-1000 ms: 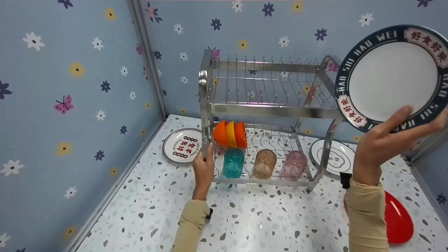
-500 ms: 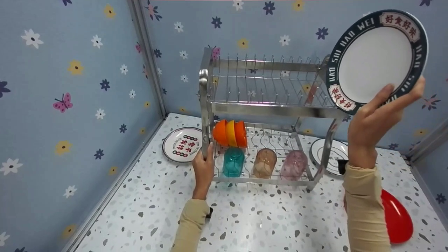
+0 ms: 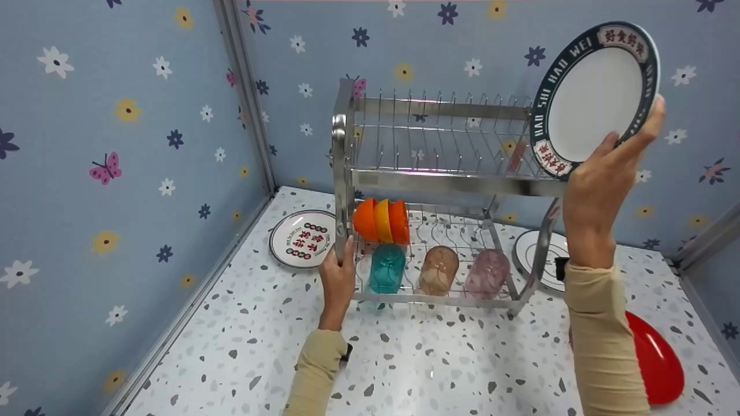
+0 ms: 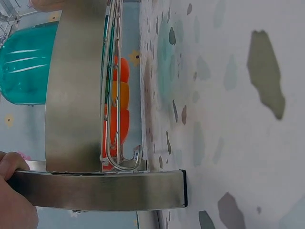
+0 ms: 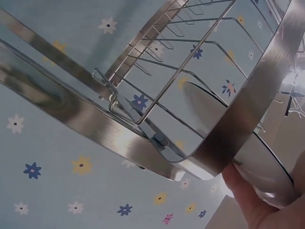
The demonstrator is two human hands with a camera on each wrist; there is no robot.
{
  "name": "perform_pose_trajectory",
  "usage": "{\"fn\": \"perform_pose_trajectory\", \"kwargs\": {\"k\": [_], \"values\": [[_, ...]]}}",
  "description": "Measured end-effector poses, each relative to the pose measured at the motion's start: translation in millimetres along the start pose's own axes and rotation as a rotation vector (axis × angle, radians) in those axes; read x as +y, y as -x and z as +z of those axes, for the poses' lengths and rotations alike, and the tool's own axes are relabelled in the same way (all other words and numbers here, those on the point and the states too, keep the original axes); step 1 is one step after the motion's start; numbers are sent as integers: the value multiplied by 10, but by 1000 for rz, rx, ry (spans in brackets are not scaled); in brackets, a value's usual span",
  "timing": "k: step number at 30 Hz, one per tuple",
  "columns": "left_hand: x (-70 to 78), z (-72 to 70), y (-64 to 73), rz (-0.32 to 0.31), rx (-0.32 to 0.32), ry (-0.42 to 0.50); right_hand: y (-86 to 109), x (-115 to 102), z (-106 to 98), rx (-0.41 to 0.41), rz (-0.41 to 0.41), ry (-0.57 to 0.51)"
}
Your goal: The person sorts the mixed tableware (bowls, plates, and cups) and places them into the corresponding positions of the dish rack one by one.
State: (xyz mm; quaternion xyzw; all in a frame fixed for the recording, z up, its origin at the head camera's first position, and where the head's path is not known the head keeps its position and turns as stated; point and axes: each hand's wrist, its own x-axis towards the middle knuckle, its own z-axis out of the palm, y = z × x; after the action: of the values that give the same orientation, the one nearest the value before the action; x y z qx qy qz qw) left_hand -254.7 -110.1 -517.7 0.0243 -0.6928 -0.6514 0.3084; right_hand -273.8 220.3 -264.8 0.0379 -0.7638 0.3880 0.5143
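A white plate with a dark lettered rim (image 3: 595, 104) is held tilted by its lower right edge in my right hand (image 3: 601, 190), the thumb on its face. It overlaps the upper right end of the metal dish rack (image 3: 451, 184) in the head view. From the right wrist, the plate (image 5: 264, 167) shows behind the rack's upper frame; contact cannot be told. My left hand (image 3: 337, 280) grips the rack's left front post (image 4: 100, 191), low down. Nested orange and yellow bowls (image 3: 383, 221) sit on the lower tier, behind teal (image 3: 387, 270), amber (image 3: 439, 271) and pink (image 3: 487, 274) cups.
White plates lie on the speckled table (image 3: 404, 358) left (image 3: 303, 238) and right (image 3: 529, 254) of the rack. A red rounded object (image 3: 656, 361) lies at the right, partly behind my sleeve. Flowered walls (image 3: 144, 202) stand behind and at the left.
My right hand has carried the plate leftward and slightly up to the rack's upper right end, turning it more edge-on. The left hand keeps its grip on the post.
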Motion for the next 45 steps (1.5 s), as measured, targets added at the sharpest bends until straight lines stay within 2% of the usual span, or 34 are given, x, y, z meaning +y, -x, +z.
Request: {"fn": "perform_pose_trajectory", "kwargs": {"k": [3, 5, 11, 16, 22, 28, 33, 38, 42, 45], "values": [[160, -16, 35, -24, -8, 5, -40, -19, 18, -69, 48, 66], [212, -12, 45, -23, -4, 3, -61, -19, 35, -97, 54, 111], [-34, 38, -11, 0, 7, -20, -98, -23, 55, -113, 79, 141], [-103, 34, -29, 32, 20, -24, -115, -39, 92, -110, 93, 137], [-126, 16, -6, 53, 6, -22, -111, -4, 158, -136, 87, 143], [-132, 11, 10, 47, -5, -45, -174, 48, 177, -195, 163, 168], [-118, -8, 0, 41, -2, -55, -245, 85, 144, -310, 196, 140], [-119, -23, -25, 50, 20, -58, -262, 61, 123, -428, 167, 71], [-122, -20, -22, 45, 26, -58, -229, 25, 146, -419, 144, 79], [-124, -6, -13, 41, 9, -61, -213, 20, 150, -374, 131, 150]]}}
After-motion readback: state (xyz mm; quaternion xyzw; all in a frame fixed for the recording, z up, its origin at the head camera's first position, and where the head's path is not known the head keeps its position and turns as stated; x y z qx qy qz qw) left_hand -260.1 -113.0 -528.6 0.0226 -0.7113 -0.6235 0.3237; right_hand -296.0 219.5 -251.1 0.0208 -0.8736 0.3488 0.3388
